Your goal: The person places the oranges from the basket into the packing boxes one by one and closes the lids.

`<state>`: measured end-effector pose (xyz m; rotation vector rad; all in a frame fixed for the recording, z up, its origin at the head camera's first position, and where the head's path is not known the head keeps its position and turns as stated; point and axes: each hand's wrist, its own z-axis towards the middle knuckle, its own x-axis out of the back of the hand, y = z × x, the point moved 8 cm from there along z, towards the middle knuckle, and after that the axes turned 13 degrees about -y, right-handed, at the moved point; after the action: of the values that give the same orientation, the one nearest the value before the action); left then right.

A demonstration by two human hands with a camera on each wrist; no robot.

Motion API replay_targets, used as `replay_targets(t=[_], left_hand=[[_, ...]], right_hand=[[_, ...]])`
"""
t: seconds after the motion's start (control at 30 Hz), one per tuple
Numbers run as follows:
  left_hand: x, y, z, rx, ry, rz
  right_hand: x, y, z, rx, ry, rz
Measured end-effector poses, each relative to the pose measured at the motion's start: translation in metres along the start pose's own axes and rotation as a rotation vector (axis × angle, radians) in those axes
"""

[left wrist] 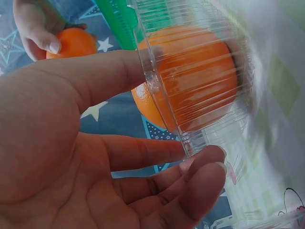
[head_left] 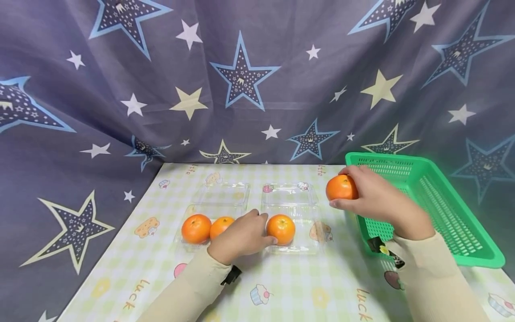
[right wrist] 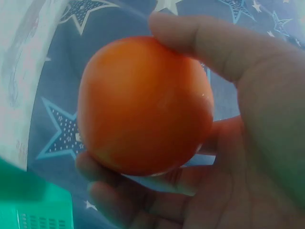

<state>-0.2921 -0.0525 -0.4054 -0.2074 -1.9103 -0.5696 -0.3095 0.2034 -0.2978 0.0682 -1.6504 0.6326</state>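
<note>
My right hand (head_left: 372, 197) grips an orange (head_left: 341, 187) above the table, left of the green basket's near corner. In the right wrist view, thumb and fingers wrap round that orange (right wrist: 145, 107). My left hand (head_left: 243, 237) holds the left edge of the right clear plastic container (head_left: 303, 243), its thumb at the wall beside an orange (head_left: 280, 229) lying inside. The left wrist view shows this orange (left wrist: 195, 81) through the ribbed plastic. Under my left wrist's far side, the left clear container (head_left: 187, 248) holds two oranges (head_left: 196, 229), one partly hidden by the hand.
A green perforated basket (head_left: 462, 201) stands at the table's right. Both containers have lids (head_left: 287, 195) folded back towards the far edge. A checked cloth (head_left: 297, 286) covers the table. Behind it hangs a dark curtain (head_left: 281, 134) with stars.
</note>
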Motion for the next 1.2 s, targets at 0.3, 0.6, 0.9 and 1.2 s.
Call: replay_targets(t=[0.3, 0.6, 0.9, 1.2], left_hand=[[-0.001, -0.001, 0.0, -0.004, 0.016, 0.026], [-0.002, -0.002, 0.001, 0.004, 0.006, 0.038], [-0.004, -0.001, 0.001, 0.014, 0.0, 0.033], [-0.003, -0.004, 0.002, 0.025, 0.006, 0.041]], right_hand=[[-0.018, -0.005, 0.0, 0.012, -0.005, 0.039], [-0.035, -0.01, 0.005, 0.03, -0.052, 0.045], [-0.048, -0.013, 0.007, 0.014, -0.082, 0.024], [-0.056, -0.018, 0.012, 0.033, -0.093, 0.017]])
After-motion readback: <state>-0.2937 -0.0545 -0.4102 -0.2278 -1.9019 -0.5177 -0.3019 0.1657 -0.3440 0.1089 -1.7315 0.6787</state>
